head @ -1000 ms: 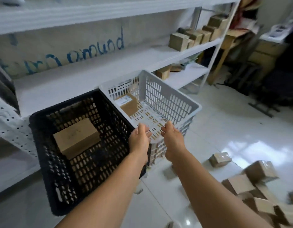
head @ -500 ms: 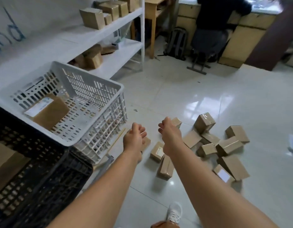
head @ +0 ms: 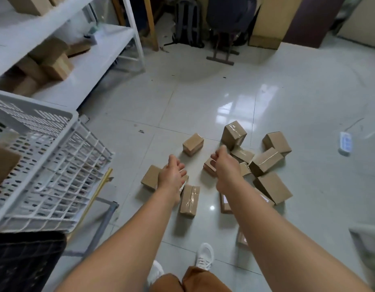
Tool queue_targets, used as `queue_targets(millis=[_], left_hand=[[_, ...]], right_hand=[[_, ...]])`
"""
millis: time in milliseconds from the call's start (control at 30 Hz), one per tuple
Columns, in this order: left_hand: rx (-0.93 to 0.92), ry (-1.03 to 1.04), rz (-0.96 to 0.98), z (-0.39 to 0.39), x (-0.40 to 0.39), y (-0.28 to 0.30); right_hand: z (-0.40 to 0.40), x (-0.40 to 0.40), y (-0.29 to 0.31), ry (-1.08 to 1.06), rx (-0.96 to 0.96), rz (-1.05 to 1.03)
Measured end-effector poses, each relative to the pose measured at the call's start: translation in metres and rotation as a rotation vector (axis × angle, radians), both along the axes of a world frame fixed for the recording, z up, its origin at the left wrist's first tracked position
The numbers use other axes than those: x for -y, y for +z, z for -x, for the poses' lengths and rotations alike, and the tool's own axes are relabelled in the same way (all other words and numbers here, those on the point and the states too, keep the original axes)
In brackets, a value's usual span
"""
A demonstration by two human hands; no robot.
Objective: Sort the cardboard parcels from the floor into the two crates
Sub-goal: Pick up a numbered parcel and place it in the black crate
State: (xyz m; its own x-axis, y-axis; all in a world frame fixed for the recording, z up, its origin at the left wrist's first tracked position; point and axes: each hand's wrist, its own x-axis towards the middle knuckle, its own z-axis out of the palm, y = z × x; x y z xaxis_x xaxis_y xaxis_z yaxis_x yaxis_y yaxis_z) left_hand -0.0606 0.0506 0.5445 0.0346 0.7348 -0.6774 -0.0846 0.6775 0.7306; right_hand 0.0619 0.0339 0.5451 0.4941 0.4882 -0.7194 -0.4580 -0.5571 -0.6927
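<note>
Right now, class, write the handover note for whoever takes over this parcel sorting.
Left hand: open, holding nothing, reaching over the parcels.
Right hand: loosely curled, holding nothing.
Parcels: about a dozen scattered on the floor ahead.
White crate: on the left, one parcel's corner visible inside.
Black crate: beneath it at lower left, contents unseen.
Left: pick up and sort the floor parcels.

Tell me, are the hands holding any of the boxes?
No, nothing is held. The left hand is open and the right hand hangs loosely curled, both empty above the boxes on the floor.
</note>
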Motion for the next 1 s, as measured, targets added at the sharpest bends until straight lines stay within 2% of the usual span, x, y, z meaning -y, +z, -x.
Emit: queue_targets(millis=[367, 733, 1000], left_hand=[[-0.027, -0.053, 0.233, -0.006, -0.039, -0.072], [-0.054, 0.139, 0.387, 0.029, -0.073, -0.134], [-0.075, 0.327, 0.496, 0.032, -0.068, -0.210]], right_hand=[[-0.025, -0.032, -0.050, 0.038, 0.014, 0.129], [0.000, -0.085, -0.124, 0.328, 0.105, 0.213], [-0.002, -0.115, -0.197, 0.553, 0.068, 0.336]])
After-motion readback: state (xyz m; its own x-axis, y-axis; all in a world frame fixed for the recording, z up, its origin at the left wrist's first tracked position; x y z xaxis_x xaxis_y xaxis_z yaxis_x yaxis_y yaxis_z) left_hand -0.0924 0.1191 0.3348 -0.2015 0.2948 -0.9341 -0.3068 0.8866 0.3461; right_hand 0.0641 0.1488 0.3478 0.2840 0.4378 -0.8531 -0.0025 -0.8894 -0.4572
